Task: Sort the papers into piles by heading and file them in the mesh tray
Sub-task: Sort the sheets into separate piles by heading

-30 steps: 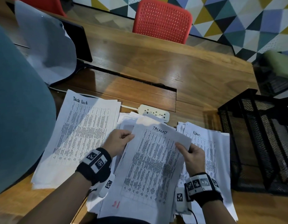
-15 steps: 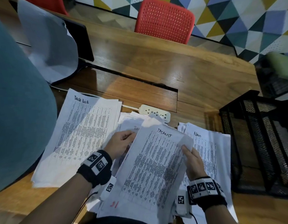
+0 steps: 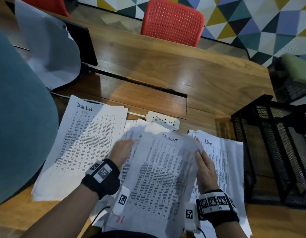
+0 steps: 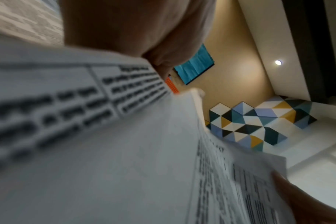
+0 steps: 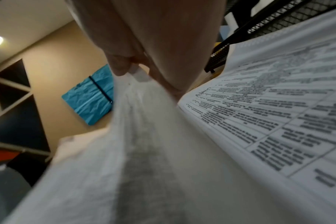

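- The right hand pinched the right edge of the lifted sheet, headed "Tasklist" by hand. In the right wrist view the thumb and fingers were closed on this paper edge.
- The left hand was at the left edge of the same sheet, on the unsorted stack in the middle. Its fingers went under the paper, so I cannot tell if its grip was closed or relaxed.
- The relation that mattered: the "Task List" pile lay to the left of the held sheet, just beside the left hand. The "Admin" pile lay to the right, under the right hand. In my judgement, the sheet belonged on the left pile, so it had to travel leftward, away from the right hand's grip.
- The long axis of the sheet ran from the person toward the far side of the table, nearly parallel to both piles, so little turning seemed needed.
- The left hand was nearer to the target pile, and I think it was the better one to carry the sheet there.
- The mesh tray stood at the right, beside the Admin pile, apart from both hands.
- A power strip lay just behind the middle stack; the table beyond it showed open wood.
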### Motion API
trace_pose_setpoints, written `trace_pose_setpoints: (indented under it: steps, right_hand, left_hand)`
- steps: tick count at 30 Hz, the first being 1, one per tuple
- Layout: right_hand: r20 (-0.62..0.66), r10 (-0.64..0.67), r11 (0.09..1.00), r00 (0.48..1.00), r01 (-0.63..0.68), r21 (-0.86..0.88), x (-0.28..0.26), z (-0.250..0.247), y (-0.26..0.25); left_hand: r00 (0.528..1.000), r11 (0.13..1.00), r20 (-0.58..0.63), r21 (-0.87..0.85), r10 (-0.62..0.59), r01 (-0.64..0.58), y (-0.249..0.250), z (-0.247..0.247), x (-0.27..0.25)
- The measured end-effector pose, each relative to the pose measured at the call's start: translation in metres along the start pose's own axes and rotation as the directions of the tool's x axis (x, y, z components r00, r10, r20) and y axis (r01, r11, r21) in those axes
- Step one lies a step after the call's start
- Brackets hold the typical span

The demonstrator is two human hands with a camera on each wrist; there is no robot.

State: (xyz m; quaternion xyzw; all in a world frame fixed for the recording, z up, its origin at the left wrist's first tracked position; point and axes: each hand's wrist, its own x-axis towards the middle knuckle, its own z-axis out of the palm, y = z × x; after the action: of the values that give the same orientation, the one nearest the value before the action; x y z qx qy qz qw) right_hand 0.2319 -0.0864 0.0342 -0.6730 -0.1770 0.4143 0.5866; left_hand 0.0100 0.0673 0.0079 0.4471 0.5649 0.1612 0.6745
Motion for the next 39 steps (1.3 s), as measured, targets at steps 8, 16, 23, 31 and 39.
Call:
trace_pose_setpoints:
  steps: [8, 16, 23, 31, 39]
  right_hand:
    - [0.217, 0.066, 0.988, 0.974, -0.093, 0.120, -0.006, -0.011, -0.009]
    - [0.236, 0.042, 0.990, 0.971, -0.072, 0.121, 0.003, -0.011, 0.007]
    - [0.295, -0.055, 0.998, 0.954, 0.044, 0.043, 0.009, -0.024, 0.012]
    - [0.389, 0.031, 0.995, 0.921, 0.010, -0.103, 0.000, -0.015, 0.003]
    - [0.262, 0.090, 0.995, 0.961, -0.077, -0.062, 0.006, -0.013, 0.015]
  left_hand:
    - [0.984, 0.996, 0.170, -0.077, 0.053, -0.041, -0.004, -0.007, -0.010]
    - [0.924, 0.989, 0.358, 0.001, 0.136, -0.146, 0.002, -0.005, -0.023]
    - [0.933, 0.945, 0.210, 0.090, 0.291, -0.315, 0.026, -0.020, -0.005]
    - [0.856, 0.422, 0.189, 0.806, 0.482, -0.415, 0.026, -0.022, 0.039]
    - [0.879, 0.766, 0.286, 0.434, 0.382, -0.474, 0.036, -0.026, 0.005]
